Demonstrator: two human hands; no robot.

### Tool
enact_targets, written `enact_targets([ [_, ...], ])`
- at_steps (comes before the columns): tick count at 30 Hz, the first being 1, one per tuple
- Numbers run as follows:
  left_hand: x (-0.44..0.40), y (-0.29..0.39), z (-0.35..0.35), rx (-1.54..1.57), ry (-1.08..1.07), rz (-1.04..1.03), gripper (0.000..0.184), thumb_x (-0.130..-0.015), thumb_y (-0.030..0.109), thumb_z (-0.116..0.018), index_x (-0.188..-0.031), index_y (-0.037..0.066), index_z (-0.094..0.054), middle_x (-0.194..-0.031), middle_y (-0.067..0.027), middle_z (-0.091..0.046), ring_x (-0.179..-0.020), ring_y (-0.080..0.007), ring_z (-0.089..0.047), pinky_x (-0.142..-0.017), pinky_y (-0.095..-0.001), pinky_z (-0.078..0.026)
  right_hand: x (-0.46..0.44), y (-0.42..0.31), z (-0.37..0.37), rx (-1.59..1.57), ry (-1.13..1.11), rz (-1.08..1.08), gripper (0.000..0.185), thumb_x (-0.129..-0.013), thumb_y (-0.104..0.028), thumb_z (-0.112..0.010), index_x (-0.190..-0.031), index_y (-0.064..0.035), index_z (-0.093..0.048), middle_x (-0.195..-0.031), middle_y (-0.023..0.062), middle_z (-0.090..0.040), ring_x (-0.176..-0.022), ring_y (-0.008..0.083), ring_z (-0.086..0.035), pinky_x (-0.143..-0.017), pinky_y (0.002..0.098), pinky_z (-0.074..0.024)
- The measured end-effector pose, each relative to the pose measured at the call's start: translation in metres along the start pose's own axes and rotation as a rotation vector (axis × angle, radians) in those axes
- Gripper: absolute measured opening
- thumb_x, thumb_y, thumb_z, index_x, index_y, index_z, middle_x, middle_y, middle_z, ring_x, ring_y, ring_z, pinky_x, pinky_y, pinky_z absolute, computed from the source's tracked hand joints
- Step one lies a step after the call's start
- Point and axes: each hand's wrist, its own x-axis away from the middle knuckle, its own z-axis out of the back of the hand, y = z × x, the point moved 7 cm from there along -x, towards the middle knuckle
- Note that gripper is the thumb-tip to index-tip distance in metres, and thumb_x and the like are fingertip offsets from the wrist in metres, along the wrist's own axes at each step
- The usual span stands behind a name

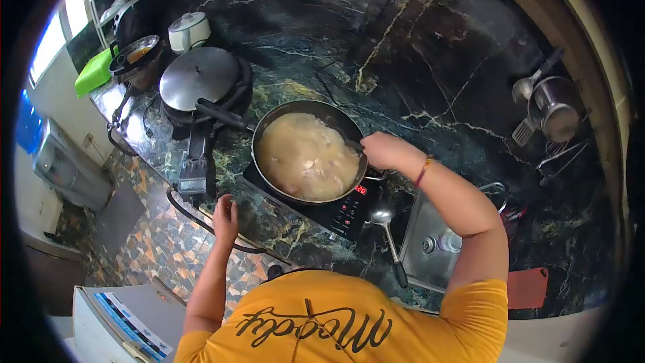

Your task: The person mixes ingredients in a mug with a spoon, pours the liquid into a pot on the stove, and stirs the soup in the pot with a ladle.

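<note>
Pan: black pan (309,150) of pale, creamy stew (306,154), sitting on the cooktop (345,215), ahead of my body, between my hands but farther forward than my left.
Nearer hand: my right hand (384,152), right at the pan's right rim; my left is well apart from it.
Right hand: fingers closed, pinching a dark utensil (353,144) that slants left from my fist into the stew; its tip is hidden.
Left hand: my left hand (226,218) is by the counter edge, fingers loosely bent, nothing seen in it.
Pan handle: long handle (225,114) points left and away from me, toward the steel lid (199,78); its free end is nearer my left than my right.
Small loop: metal loop (377,175) on the pan's right side, just below my right fist.
Ladle: ladle (392,242) lies right of the cooktop, its grip toward me.
</note>
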Motion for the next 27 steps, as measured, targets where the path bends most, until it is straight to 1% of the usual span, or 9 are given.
enact_targets([
  [3,0.013,-0.012,-0.008,-0.178,0.063,-0.124,0.022,-0.091,0.012,-0.064,-0.112,0.008,-0.06,-0.08,-0.0103,-0.063,-0.069,-0.0282,-0.061,-0.063,-0.0374,-0.049,-0.011,0.013,-0.003,-0.022,-0.058,0.204,0.028,-0.093,-0.016,-0.052,-0.11,-0.0029,-0.069,-0.087,0.0183,-0.071,-0.073,0.034,-0.069,-0.063,0.044,-0.0553],
  [5,0.013,-0.008,-0.01,-0.18,0.071,-0.164,0.022,-0.09,0.012,-0.064,-0.112,0.009,-0.06,-0.079,-0.01,-0.064,-0.071,-0.0291,-0.063,-0.064,-0.0389,-0.05,0.009,0.008,0.01,-0.525,-0.398,-0.129,0.033,-0.095,-0.014,-0.05,-0.122,-0.002,-0.064,-0.073,0.0108,-0.065,-0.059,0.0195,-0.063,-0.051,0.035,-0.0517],
  [6,0.012,-0.005,-0.009,-0.183,0.069,-0.141,0.022,-0.09,0.012,-0.064,-0.112,0.009,-0.06,-0.078,-0.0098,-0.063,-0.071,-0.0287,-0.063,-0.064,-0.0386,-0.049,0.007,0.005,0.005,-0.575,-0.498,-0.128,0.037,-0.101,-0.017,-0.049,-0.136,-0.0094,-0.057,-0.069,0.0,-0.056,-0.052,0.0065,-0.05,-0.045,0.0251,-0.0447],
  [10,0.009,-0.004,-0.008,-0.167,0.036,-0.053,0.021,-0.091,0.013,-0.064,-0.111,0.009,-0.06,-0.077,-0.0095,-0.063,-0.069,-0.0275,-0.062,-0.063,-0.0385,-0.049,-0.01,-0.008,-0.016,-0.811,-0.583,-0.109,0.036,-0.101,-0.015,-0.048,-0.136,-0.0095,-0.057,-0.07,-0.0015,-0.055,-0.052,0.0059,-0.049,-0.045,0.0234,-0.0432],
  [15,-0.017,-0.01,-0.004,-0.039,-0.001,0.077,0.021,-0.092,0.012,-0.062,-0.112,0.007,-0.058,-0.084,-0.0126,-0.065,-0.078,-0.0297,-0.065,-0.071,-0.04,-0.051,-0.004,-0.014,0.008,-0.723,-0.636,-0.038,0.036,-0.101,-0.018,-0.05,-0.136,-0.01,-0.056,-0.071,-0.0014,-0.056,-0.053,0.0064,-0.05,-0.046,0.0241,-0.0434],
  [19,-0.037,-0.006,-0.007,-0.007,0.056,0.034,0.022,-0.093,0.011,-0.06,-0.114,0.006,-0.057,-0.097,-0.0166,-0.067,-0.087,-0.0336,-0.066,-0.078,-0.0415,-0.052,0.009,-0.01,0.04,-0.307,-0.464,0.007,0.035,-0.097,-0.018,-0.055,-0.132,-0.0137,-0.06,-0.075,0.0039,-0.062,-0.059,0.0163,-0.061,-0.055,0.033,-0.0513],
  [21,-0.037,-0.009,-0.014,-0.017,0.023,0.077,0.023,-0.093,0.012,-0.061,-0.115,0.007,-0.056,-0.099,-0.0176,-0.067,-0.088,-0.0345,-0.066,-0.078,-0.042,-0.052,0.018,-0.018,0.079,0.222,0.145,0.214,0.035,-0.093,-0.019,-0.059,-0.128,-0.0162,-0.063,-0.084,0.0106,-0.067,-0.076,0.0285,-0.069,-0.065,0.0414,-0.055],
  [22,-0.034,-0.011,-0.014,-0.037,0.03,0.056,0.023,-0.093,0.012,-0.061,-0.116,0.007,-0.056,-0.099,-0.018,-0.067,-0.089,-0.0352,-0.066,-0.077,-0.0423,-0.052,0.024,-0.033,0.103,0.218,0.091,0.088,0.034,-0.09,-0.022,-0.062,-0.124,-0.0175,-0.065,-0.096,0.0141,-0.068,-0.091,0.0359,-0.068,-0.072,0.0461,-0.0553],
  [27,-0.032,-0.006,-0.013,-0.093,0.049,-0.001,0.025,-0.093,0.014,-0.061,-0.116,0.007,-0.057,-0.098,-0.019,-0.066,-0.089,-0.0371,-0.065,-0.077,-0.0435,-0.052,-0.013,-0.035,0.1,0.298,0.31,0.029,0.022,-0.088,-0.01,-0.055,-0.105,-0.0081,-0.069,-0.095,0.0186,-0.07,-0.088,0.0353,-0.07,-0.07,0.0461,-0.0575],
])
